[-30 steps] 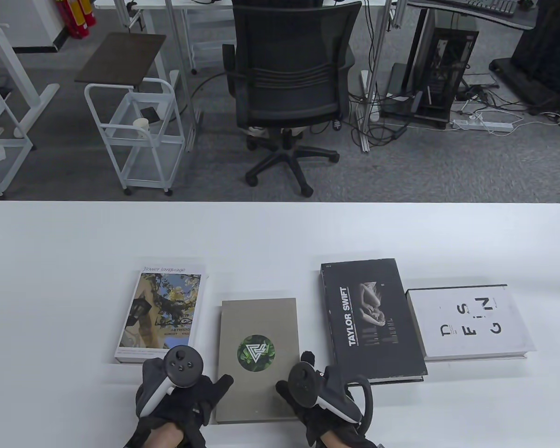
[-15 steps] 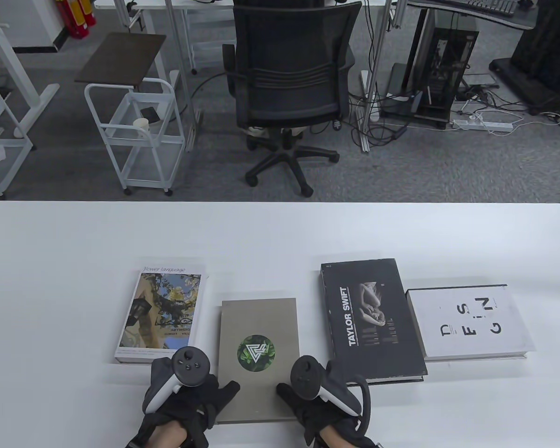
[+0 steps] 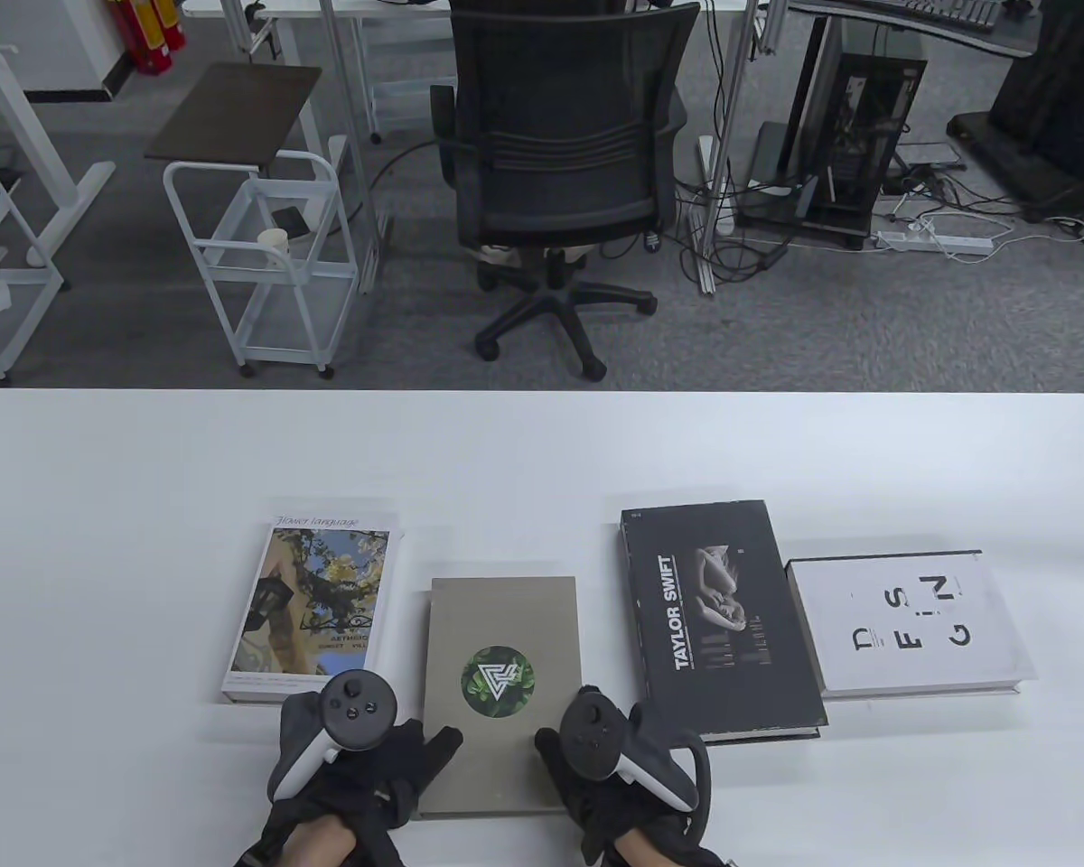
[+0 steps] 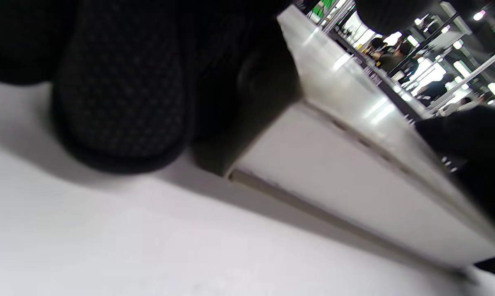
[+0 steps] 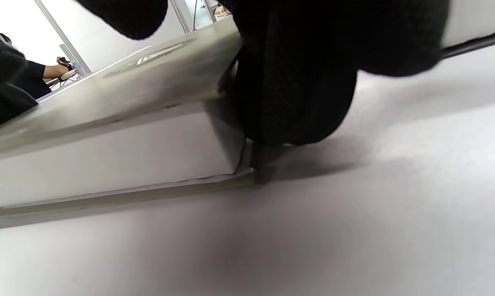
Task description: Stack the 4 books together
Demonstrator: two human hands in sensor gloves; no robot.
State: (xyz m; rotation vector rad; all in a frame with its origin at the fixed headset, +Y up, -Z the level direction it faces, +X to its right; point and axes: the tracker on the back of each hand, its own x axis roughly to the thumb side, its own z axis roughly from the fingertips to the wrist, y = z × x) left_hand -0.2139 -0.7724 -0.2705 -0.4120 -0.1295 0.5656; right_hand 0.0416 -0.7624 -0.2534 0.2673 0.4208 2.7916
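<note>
Left hand point(image 3: 343, 768): grips near-left corner of grey hardcover book with round green emblem point(image 3: 501, 632).
Right hand point(image 3: 619, 768): grips its near-right corner.
Book: near table's point(image 3: 99, 542) front edge.

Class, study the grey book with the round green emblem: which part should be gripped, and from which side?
Grip the grey book by its two long side edges near the front corners, left hand and right hand coming from opposite sides. It lies flat, so only its edges offer purchase.
</note>
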